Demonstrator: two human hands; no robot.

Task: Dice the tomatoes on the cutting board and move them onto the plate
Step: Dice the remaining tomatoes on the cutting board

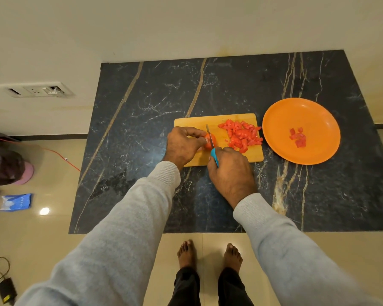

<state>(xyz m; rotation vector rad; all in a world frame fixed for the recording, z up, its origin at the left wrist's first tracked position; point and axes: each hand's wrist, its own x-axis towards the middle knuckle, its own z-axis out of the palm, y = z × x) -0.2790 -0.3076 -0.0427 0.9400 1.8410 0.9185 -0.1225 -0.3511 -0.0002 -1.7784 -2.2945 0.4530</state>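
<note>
Grey sleeves [124, 228] fill the lower frame, both forearms reaching forward over the bench [142, 107], a dark stone top with pale and tan veins. Bare feet [187, 252] stand on the beige floor [53, 239] below its near edge. Orange plate [281, 120] sits on the bench at right, just beside the right end of the cutting board [197, 122]. Board is pale wood, lying flat near mid-bench. Diced tomato [241, 134] is heaped on the board's right half, reaching to its right edge. Left hand [182, 144] rests over the board's left part, fingers [196, 131] curled and pinching a tomato piece [209, 141] against the wood. Right hand [230, 171] is at the board's near edge, its fingers clenched round the blue handle of a knife [212, 146]. Blade points away from the body, edge down, set into the tomato piece just right of the left fingertips. Whether the blade reaches the wood cannot be told. Smaller lot: a few tomato cubes [298, 137] lie on the plate, right of its centre. Blue packet [16, 202] lies on the floor, far left.
</note>
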